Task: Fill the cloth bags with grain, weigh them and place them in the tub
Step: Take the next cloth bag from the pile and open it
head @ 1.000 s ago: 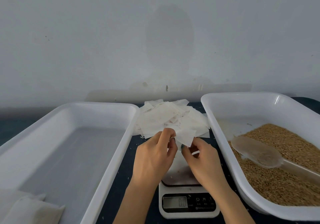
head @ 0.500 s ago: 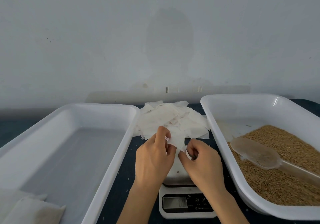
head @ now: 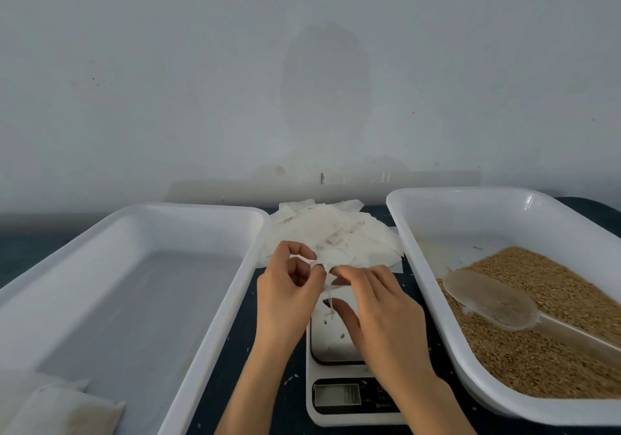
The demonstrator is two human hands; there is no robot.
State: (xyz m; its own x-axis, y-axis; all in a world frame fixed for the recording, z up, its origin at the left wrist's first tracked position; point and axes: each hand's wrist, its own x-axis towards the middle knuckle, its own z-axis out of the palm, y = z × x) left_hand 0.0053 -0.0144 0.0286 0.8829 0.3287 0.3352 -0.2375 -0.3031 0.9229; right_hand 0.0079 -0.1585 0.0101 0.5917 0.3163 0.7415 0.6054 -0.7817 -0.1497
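Cloth bag (head: 309, 261) pinched between left hand (head: 288, 291) and right hand (head: 381, 315) above scale (head: 331, 342).

Count-wise: two white tubs, the left tub (head: 188, 206) and the right tub (head: 453, 191), plus one scale (head: 339, 397) and one clear scoop (head: 490, 300). Two hands, left hand (head: 285, 297) and right hand (head: 383, 317), with one bag (head: 311, 261) between them. Filled bags (head: 67, 411) look like two, and the pile (head: 336, 233) of empties is too jumbled to count.

The dark blue tabletop (head: 27, 243) carries a white rectangular plastic tub (head: 188, 206) at left, a matching white tub (head: 453, 190) at right, a white digital kitchen scale (head: 339, 414) between them, a heap of flat white cloth bags (head: 336, 233) behind it, and scattered pale grains (head: 291, 381).
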